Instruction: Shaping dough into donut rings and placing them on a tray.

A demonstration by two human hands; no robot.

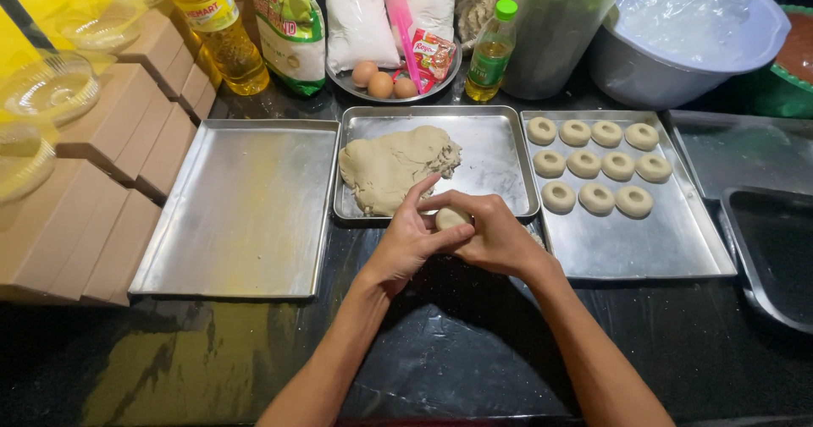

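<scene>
My left hand (406, 239) and my right hand (489, 231) meet over the dark table, both closed around a small pale dough ball (450, 217). Just beyond them lies a large lump of dough (394, 166) in the middle metal tray (500, 152). The tray on the right (644, 245) carries several round dough pieces (593, 163), each with a dent in its centre.
An empty metal tray (241, 211) lies at left beside stacked brown boxes (110, 165) and glass bowls (51, 87). Behind the trays stand oil bottles (216, 29), flour bags (360, 16), a plate with eggs (383, 80), a tall plastic jug (555, 29) and a covered basin (677, 50). Dark trays (775, 249) sit far right.
</scene>
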